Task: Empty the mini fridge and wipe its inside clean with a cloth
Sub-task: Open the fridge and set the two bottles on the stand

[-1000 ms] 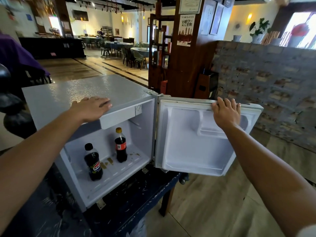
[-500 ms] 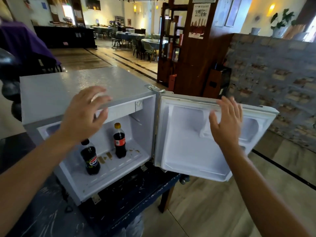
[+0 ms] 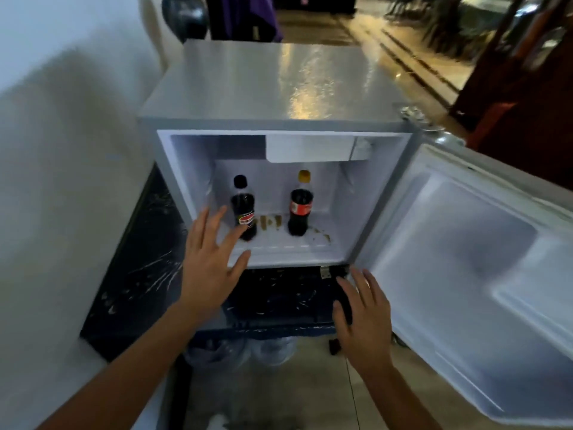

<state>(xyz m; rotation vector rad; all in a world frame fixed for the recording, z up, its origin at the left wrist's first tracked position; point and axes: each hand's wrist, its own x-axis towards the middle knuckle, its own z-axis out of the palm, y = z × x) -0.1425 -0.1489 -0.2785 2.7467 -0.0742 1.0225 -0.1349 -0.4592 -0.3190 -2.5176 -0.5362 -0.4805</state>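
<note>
The grey mini fridge (image 3: pixel 263 88) faces me with its door (image 3: pixel 465 259) swung wide open to the right. Inside stand two dark cola bottles: one with a black cap (image 3: pixel 243 209) on the left, one with a yellow cap (image 3: pixel 300 209) on the right. Brown stains (image 3: pixel 269 221) mark the white floor between and beside them. My left hand (image 3: pixel 210 259) is open, fingers spread, at the fridge's front edge just short of the black-capped bottle. My right hand (image 3: pixel 362 311) is open, hovering low over the dark table below the fridge opening. No cloth is visible.
The fridge sits on a dark scratched table (image 3: pixel 139 274). A white wall (image 3: pixel 62 150) runs close along the left. Clear plastic bottles or bags (image 3: pixel 242 352) lie under the table. A wooden pillar (image 3: pixel 521 88) stands behind the door; tiled floor lies below.
Both hands left the fridge top and the door edge and dropped toward the opening. My view swung round to face the fridge head-on and lower.
</note>
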